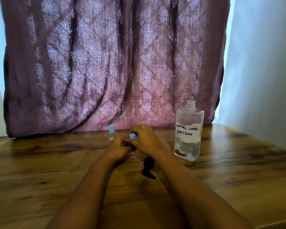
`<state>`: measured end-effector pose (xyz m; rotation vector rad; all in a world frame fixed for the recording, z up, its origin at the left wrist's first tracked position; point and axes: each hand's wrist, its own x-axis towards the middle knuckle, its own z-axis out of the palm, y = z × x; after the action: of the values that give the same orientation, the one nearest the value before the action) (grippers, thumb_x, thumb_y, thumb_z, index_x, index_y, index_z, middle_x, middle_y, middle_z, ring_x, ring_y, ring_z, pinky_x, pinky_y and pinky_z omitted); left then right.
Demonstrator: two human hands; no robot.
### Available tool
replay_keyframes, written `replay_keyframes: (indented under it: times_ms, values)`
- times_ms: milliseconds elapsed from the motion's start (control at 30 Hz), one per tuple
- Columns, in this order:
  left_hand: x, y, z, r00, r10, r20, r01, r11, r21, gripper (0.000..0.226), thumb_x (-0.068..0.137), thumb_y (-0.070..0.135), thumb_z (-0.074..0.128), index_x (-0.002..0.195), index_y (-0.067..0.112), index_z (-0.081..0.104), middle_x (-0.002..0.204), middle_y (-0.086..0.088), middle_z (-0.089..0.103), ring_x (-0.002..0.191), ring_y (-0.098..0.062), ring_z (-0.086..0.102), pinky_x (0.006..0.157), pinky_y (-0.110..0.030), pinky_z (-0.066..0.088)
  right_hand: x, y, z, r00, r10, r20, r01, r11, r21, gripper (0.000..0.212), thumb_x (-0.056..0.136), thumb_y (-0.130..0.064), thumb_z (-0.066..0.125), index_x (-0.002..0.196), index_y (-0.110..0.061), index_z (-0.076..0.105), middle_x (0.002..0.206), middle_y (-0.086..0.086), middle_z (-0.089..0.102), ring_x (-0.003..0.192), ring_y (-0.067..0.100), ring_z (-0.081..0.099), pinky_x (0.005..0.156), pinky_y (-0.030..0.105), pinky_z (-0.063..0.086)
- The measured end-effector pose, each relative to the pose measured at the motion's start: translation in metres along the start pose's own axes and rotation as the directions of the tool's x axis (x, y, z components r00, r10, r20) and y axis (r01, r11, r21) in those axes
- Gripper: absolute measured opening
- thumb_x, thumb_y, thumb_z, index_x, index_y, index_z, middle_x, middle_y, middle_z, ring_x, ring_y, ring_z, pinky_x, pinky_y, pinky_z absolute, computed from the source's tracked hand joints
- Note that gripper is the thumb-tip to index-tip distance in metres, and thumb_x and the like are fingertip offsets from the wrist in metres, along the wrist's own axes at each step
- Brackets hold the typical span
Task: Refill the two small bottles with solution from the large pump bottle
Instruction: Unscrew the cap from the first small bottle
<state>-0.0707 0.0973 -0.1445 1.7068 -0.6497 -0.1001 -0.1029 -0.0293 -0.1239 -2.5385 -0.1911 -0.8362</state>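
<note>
We held one small bottle (134, 152) upright at the middle of the wooden worktop (39, 171). Our left hand (117, 148) curled round its body, and our right hand (146, 142) pinched its blue cap (132, 136) from above. The second small bottle (111, 133), capped, stood just behind our left hand, near the patterned curtain (106, 63). The large bottle (188, 134), labelled as contact lens solution, stood to the right with its neck uncovered and was partly full. Its black pump (148, 168) lay on the worktop between our forearms.
</note>
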Motion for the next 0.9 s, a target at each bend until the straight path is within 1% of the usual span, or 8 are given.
replay_keyframes:
  times_ms: [167,233,333,467,533,667,733,900]
  values:
    - [-0.002,0.004,0.001,0.998,-0.043,0.04,0.046,0.998,-0.052,0.027,0.084,-0.014,0.059,0.104,0.005,0.061,0.075,-0.003,0.064,0.052,0.003,0.063,0.045,-0.008,0.044,-0.002,-0.007,-0.01,0.988,-0.023,0.153,-0.024,0.954,0.298,0.033,0.081,0.001,0.056,0.111,-0.009,0.064,0.113,0.009,0.064,0.084,0.008,0.056,0.071,0.015,0.045]
    - [-0.004,0.005,0.001,0.999,-0.034,0.042,0.035,0.999,-0.039,0.024,0.085,-0.014,0.058,0.101,0.004,0.06,0.074,-0.003,0.062,0.049,0.005,0.062,0.043,-0.007,0.042,-0.004,-0.008,-0.011,0.987,-0.014,0.162,-0.039,0.946,0.322,0.035,0.083,-0.009,0.06,0.118,-0.012,0.058,0.119,0.008,0.061,0.098,0.015,0.058,0.081,0.024,0.049]
    - [-0.006,0.009,0.001,0.999,-0.02,0.03,0.021,1.0,-0.006,0.021,0.085,-0.012,0.059,0.082,0.009,0.061,0.068,-0.002,0.061,0.049,0.0,0.061,0.042,-0.008,0.042,-0.002,-0.004,-0.003,0.996,0.017,0.089,-0.029,0.991,0.132,0.043,0.08,-0.036,0.068,0.115,-0.013,0.058,0.114,0.007,0.057,0.1,0.019,0.053,0.084,0.03,0.045]
    - [-0.007,0.012,0.0,0.999,-0.029,0.043,0.03,0.999,-0.03,0.027,0.085,-0.013,0.058,0.094,0.013,0.057,0.066,-0.003,0.06,0.048,-0.001,0.06,0.04,-0.008,0.041,0.0,-0.003,-0.003,0.998,-0.001,0.07,-0.01,0.986,0.164,0.02,0.081,-0.012,0.064,0.101,-0.008,0.064,0.103,0.011,0.064,0.086,0.017,0.055,0.07,0.025,0.045]
    - [-0.007,0.011,0.0,0.998,-0.053,0.044,0.055,0.997,-0.045,0.032,0.085,-0.012,0.059,0.105,0.012,0.052,0.071,-0.005,0.06,0.054,-0.007,0.06,0.039,-0.01,0.042,-0.001,-0.005,-0.006,0.993,-0.01,0.121,-0.022,0.965,0.261,0.029,0.08,-0.001,0.057,0.106,-0.009,0.064,0.107,0.01,0.066,0.09,0.015,0.058,0.071,0.017,0.046]
    - [-0.004,0.008,-0.001,0.998,-0.053,0.018,0.054,0.998,-0.029,0.025,0.084,-0.012,0.06,0.097,0.009,0.054,0.071,-0.004,0.061,0.059,-0.009,0.06,0.041,-0.011,0.043,-0.003,-0.004,-0.003,0.995,0.005,0.103,-0.031,0.965,0.259,0.038,0.082,-0.019,0.065,0.118,-0.014,0.055,0.117,0.008,0.056,0.103,0.019,0.055,0.085,0.027,0.046]
    - [-0.003,0.006,-0.002,0.999,-0.049,0.021,0.049,0.999,-0.015,0.023,0.083,-0.009,0.063,0.096,0.008,0.057,0.067,-0.002,0.06,0.06,-0.012,0.057,0.042,-0.014,0.043,-0.001,-0.002,-0.001,0.998,0.028,0.048,-0.036,0.981,0.193,0.034,0.08,-0.028,0.069,0.109,-0.013,0.059,0.111,0.008,0.054,0.096,0.018,0.052,0.081,0.026,0.044]
    - [0.001,0.001,-0.005,0.994,-0.103,0.021,0.103,0.994,-0.019,0.022,0.08,-0.003,0.07,0.098,0.006,0.06,0.054,0.006,0.063,0.054,-0.009,0.06,0.051,-0.024,0.041,0.002,0.0,-0.007,0.995,-0.003,0.101,-0.027,0.956,0.293,0.022,0.081,-0.008,0.067,0.103,-0.006,0.065,0.11,0.01,0.064,0.092,0.013,0.057,0.073,0.014,0.044]
